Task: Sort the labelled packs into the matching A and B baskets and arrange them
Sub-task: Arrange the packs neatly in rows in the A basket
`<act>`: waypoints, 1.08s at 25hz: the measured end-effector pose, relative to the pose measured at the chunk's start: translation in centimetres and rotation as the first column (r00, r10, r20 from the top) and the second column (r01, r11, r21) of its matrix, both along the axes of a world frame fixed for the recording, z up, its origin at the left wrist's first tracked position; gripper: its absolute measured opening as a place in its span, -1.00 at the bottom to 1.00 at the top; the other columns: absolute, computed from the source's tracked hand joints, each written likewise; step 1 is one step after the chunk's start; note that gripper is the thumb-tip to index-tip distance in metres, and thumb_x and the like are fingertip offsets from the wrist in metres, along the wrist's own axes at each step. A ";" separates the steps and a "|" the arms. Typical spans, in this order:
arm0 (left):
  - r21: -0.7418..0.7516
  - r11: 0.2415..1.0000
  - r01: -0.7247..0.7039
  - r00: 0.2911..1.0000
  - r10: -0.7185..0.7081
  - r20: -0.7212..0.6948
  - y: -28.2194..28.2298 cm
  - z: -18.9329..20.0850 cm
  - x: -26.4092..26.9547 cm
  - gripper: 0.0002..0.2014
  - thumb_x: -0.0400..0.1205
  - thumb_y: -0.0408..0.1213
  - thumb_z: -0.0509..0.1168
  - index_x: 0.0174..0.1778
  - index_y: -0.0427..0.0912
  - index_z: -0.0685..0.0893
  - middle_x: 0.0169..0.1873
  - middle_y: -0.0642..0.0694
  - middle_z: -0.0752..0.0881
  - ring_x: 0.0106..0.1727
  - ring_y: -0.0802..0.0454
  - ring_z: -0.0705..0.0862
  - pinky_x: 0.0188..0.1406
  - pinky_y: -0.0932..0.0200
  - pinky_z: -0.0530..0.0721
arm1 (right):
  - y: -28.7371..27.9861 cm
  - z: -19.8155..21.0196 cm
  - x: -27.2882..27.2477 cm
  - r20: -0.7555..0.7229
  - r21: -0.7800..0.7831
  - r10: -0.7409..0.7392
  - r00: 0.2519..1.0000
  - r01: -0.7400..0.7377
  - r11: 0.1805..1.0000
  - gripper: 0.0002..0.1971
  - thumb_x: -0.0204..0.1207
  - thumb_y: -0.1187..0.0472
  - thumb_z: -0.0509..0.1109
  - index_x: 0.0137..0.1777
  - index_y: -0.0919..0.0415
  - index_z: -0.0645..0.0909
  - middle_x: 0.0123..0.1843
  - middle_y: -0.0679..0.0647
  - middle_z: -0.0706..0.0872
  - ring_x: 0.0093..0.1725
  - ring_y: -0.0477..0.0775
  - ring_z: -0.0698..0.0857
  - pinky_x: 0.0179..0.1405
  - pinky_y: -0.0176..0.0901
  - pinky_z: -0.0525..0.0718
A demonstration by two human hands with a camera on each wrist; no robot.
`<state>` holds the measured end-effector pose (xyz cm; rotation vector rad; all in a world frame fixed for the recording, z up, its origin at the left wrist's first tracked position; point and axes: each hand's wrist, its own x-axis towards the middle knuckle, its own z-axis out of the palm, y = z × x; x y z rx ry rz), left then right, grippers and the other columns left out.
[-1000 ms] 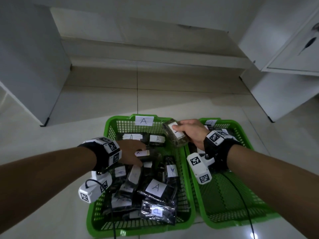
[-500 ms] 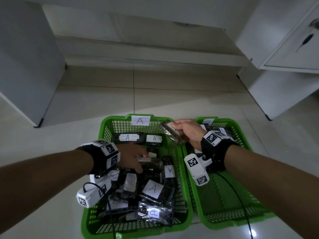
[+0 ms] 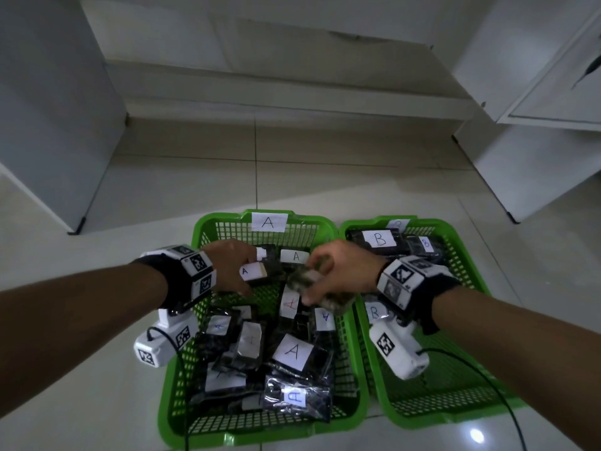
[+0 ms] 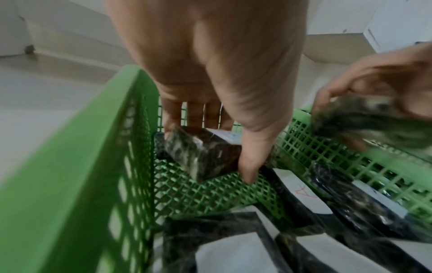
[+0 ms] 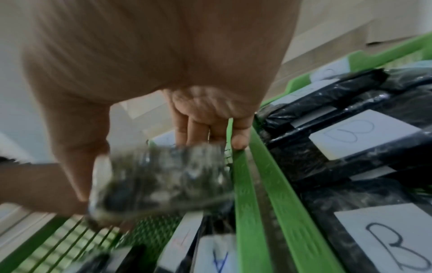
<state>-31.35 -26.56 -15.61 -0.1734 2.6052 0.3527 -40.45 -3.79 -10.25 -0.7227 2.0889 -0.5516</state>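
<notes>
Two green mesh baskets stand side by side on the floor. The left basket [image 3: 182,379] carries an A label [image 3: 269,222] on its far wall and holds several dark packs with white A labels. The right basket [image 3: 468,415] has B-labelled packs [image 3: 380,239] at its far end. My left hand [image 3: 232,266] grips a dark pack with an A label [image 3: 257,271] near the far left of the A basket, thumb and fingers on opposite sides [image 4: 203,153]. My right hand [image 3: 338,271] holds another dark pack [image 3: 312,283] over the A basket, beside the dividing rims [image 5: 161,177].
A white cabinet [image 3: 48,109] stands at the left and white units [image 3: 536,125] at the right. A low step [image 3: 276,109] runs along the far wall. Tiled floor [image 3: 292,183] lies beyond the baskets. The near part of the B basket shows bare mesh [image 3: 452,385]. Cables trail from both wrist cameras.
My right hand has carried its pack from the shared basket rims down and left over the A basket. My left hand has lifted an A pack and moved toward the far end.
</notes>
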 end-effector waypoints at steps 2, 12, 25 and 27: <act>-0.014 1.000 -0.012 1.000 0.012 -0.015 -0.7 0.1 -0.1 -0.52 0.34 0.04 0.59 0.03 0.07 0.50 0.05 0.00 0.67 0.03 0.00 0.63 0.02 0.06 0.65 | 0.0 0.1 1.7 0.092 0.050 0.110 0.990 -0.115 0.992 -0.44 0.21 0.11 0.77 0.21 0.09 0.66 0.08 0.06 0.81 -0.02 0.12 0.84 -0.08 0.06 0.86; -0.061 0.995 0.076 0.993 -0.081 -0.086 -0.6 0.0 1.3 -0.46 0.46 0.01 0.54 0.32 -0.01 0.56 0.22 -0.02 0.67 0.22 -0.03 0.64 0.20 0.06 0.63 | -0.3 -1.9 4.2 -0.051 0.147 0.332 0.942 -0.321 0.936 -0.60 0.56 -0.18 0.45 -0.30 0.13 0.75 -0.47 -0.05 0.64 -0.54 -0.26 0.54 -0.42 -0.43 0.50; -0.338 0.927 0.162 0.986 -0.166 0.018 0.5 -0.4 0.0 -0.56 0.48 -0.24 0.52 0.23 -0.15 0.57 0.12 -0.07 0.66 0.14 -0.07 0.71 0.10 0.07 0.72 | -4.2 -3.9 0.3 -0.438 0.259 0.360 0.824 -0.268 0.928 -0.75 0.46 0.38 0.51 0.14 0.23 0.71 0.09 0.09 0.71 0.05 0.13 0.71 -0.04 -0.07 0.71; -0.349 0.924 0.158 0.987 -0.158 0.027 0.7 -0.1 -0.2 -0.54 0.48 -0.26 0.53 0.26 -0.17 0.55 0.13 -0.09 0.67 0.17 -0.09 0.70 0.10 0.09 0.70 | -4.5 -4.8 0.6 -0.464 0.307 0.426 0.776 -0.311 0.900 -0.70 0.43 0.27 0.55 0.15 0.25 0.65 0.09 0.17 0.70 0.06 0.22 0.71 -0.03 0.07 0.76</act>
